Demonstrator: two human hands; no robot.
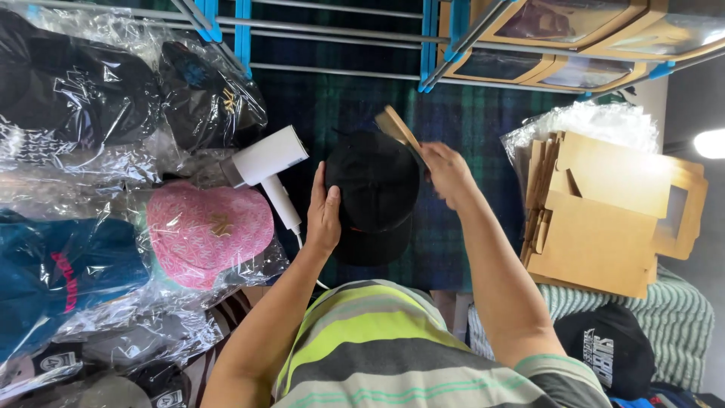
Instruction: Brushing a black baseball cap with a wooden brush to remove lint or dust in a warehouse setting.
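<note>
- Steadying a black cap (375, 181) on the plaid cloth (468, 121), the left hand (323, 215) grips its left edge.
- Right hand (447, 172) clenches a wooden brush (398, 127) over the cap's right rim (slightly blurred).
- White dryer (268, 162) lies just left; 1 pink bagged cap (208, 230) beyond.
- Cardboard boxes (604, 219) sit right.

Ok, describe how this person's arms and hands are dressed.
Both arms are bare from the short sleeves down. The left hand and right hand wear no gloves, and no rings, watch or bracelet show. The short-sleeved striped shirt has grey, lime-yellow and white bands with thin green lines; its right sleeve ends in a green-edged cuff.
</note>
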